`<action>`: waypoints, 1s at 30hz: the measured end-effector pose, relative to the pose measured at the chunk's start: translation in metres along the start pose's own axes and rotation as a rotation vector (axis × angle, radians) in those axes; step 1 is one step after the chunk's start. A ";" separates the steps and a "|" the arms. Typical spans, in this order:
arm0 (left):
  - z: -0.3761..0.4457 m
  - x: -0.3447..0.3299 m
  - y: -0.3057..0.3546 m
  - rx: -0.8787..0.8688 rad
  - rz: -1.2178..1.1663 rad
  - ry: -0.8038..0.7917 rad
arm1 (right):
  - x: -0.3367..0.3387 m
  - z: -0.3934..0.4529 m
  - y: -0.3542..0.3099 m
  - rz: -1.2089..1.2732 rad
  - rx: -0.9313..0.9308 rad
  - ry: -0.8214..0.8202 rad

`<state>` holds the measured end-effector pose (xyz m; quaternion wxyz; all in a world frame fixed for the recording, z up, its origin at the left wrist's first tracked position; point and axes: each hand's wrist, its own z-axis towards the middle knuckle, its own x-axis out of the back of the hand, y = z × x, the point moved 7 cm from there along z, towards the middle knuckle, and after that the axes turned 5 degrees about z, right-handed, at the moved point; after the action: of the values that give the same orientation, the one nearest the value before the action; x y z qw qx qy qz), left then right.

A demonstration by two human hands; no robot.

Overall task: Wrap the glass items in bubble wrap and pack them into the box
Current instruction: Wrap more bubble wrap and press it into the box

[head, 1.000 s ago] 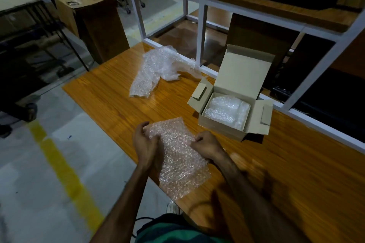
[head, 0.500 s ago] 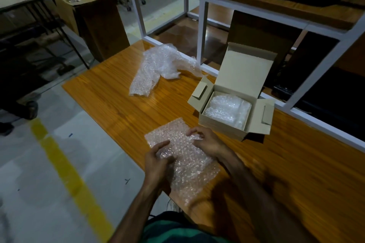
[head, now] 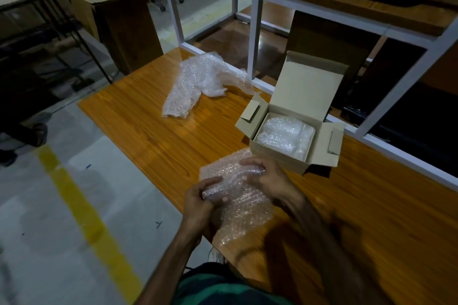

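Rolling is the step we judge to be in hand: both our hands hold a clear, pebbled sheet of bubble wrap (head: pixel 235 195) at the near edge of the orange wood-grain table (head: pixel 153 121), and a raised ridge in the sheet runs between them. Whatever glass item is inside the ridge is hidden by the plastic, so we cannot say what shape it has.

Our left hand (head: pixel 198 202) sits at about eight o'clock from the sheet's middle, fingers (head: pixel 210 182) curled over the lower-left end of the ridge and gripping it. Our right hand (head: pixel 266 176) sits at about two o'clock, fingers curled round the upper-right end. The long axis of the bundle therefore runs on a diagonal from eight o'clock to two o'clock, with one hand at each end. Loose sheet spreads toward five o'clock, hanging slightly past the table edge, and a smaller flap lies toward eleven o'clock.

The open tan cardboard box (head: pixel 280 156) stands just beside the right hand, at about one o'clock from it, lid flap upright at the back. A wrapped bundle of bubble wrap (head: pixel 285 135) already lies inside, filling much of the floor. The right hand is clearly the nearer one to the box, so we judge it the likelier to carry the roll across once the loose sheet is wound in.

A crumpled spare heap of clear bubble wrap (head: pixel 198 82) lies well apart at eleven o'clock, near the white metal shelf frame (head: pixel 255 32).
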<state>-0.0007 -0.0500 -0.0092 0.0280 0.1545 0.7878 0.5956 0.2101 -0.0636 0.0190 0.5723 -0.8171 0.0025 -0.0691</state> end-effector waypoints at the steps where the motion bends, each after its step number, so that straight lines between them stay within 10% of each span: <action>1: 0.001 0.004 0.003 -0.026 0.015 0.020 | 0.003 -0.001 0.001 -0.009 -0.011 0.005; 9: -0.003 0.008 0.022 -0.088 -0.081 0.079 | 0.010 -0.007 -0.002 -0.165 0.041 0.016; 20: -0.008 0.027 0.051 -0.299 0.413 0.337 | 0.006 -0.016 -0.019 -0.069 0.093 0.026; 30: -0.005 -0.002 0.024 0.118 -0.257 -0.048 | 0.019 -0.006 -0.010 0.211 0.034 0.219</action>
<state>0.0055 -0.0494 0.0150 0.1140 0.0679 0.8340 0.5356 0.2275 -0.0677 0.0321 0.5864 -0.7901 0.1496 -0.0973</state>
